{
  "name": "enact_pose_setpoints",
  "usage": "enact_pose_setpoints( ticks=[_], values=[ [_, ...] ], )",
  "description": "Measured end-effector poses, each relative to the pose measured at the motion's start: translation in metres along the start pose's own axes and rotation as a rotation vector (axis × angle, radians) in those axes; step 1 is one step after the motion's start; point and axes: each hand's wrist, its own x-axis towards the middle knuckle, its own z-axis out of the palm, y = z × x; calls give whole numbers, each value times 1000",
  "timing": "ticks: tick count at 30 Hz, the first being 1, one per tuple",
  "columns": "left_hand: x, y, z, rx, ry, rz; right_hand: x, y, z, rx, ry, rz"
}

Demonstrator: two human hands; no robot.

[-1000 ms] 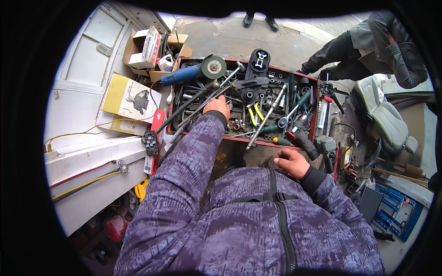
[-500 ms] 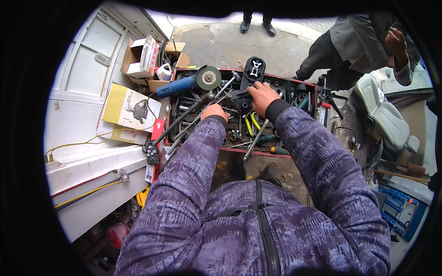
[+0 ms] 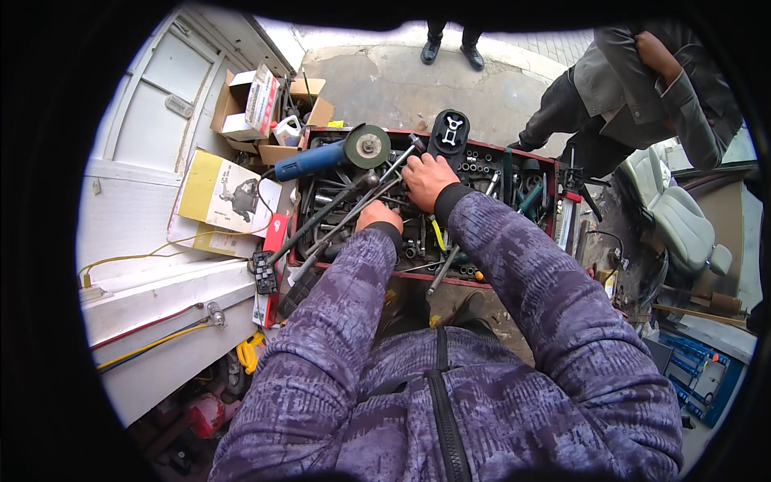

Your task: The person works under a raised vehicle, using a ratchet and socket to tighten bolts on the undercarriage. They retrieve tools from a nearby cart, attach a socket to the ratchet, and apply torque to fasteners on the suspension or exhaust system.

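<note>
My left hand point(image 3: 379, 216) is closed over the middle of the tool chest point(image 3: 450, 277), its curled fingertips out of sight. What it holds, if anything, I cannot make out. Just beyond and to the right, my right hand point(image 3: 431, 181) bends its fingers over the near section of a black oval-ended part point(image 3: 450, 138), with a pale metal bracket set in its top. That hand hides the part's lower half. Long metal bars point(image 3: 345, 218) run slantwise beside my left hand. An angle grinder point(image 3: 321, 159) with a blue body lies on the chest's far left edge.
Sockets point(image 3: 479, 161) and a silver bar point(image 3: 446, 265) lie in the chest. Cardboard boxes point(image 3: 233, 193) stand at the left. A person point(image 3: 634, 88) in grey stands at the far right, near a pale car seat point(image 3: 679, 210). Another person's shoes point(image 3: 472, 58) show beyond.
My right hand has moved left across the black part, covering more of its near section. My left hand stays close to its former place. The person in grey has shifted their arms.
</note>
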Motion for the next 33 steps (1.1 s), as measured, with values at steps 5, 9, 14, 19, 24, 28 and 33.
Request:
enact_pose_setpoints(
  ticks=[5,9,14,19,24,28,33],
  values=[
    [5,-5,-8,54,-73,1,-32,11,-31,282,-4,158],
    [7,-14,-15,86,-116,102,-65,17,-37,550,-60,399],
    [-16,-48,-20,-405,-333,231,-80,12,-9,760,-167,612],
    [-71,-101,-16,-1143,-653,137,-78,10,19,742,-197,638],
    [-108,-132,-3,-1236,-655,0,-69,7,27,844,-170,657],
    [-116,-138,4,-1386,-640,56,-67,3,27,723,-232,670],
    [-107,-122,5,-1398,-554,-3,-80,5,23,885,-147,697]
  ],
)
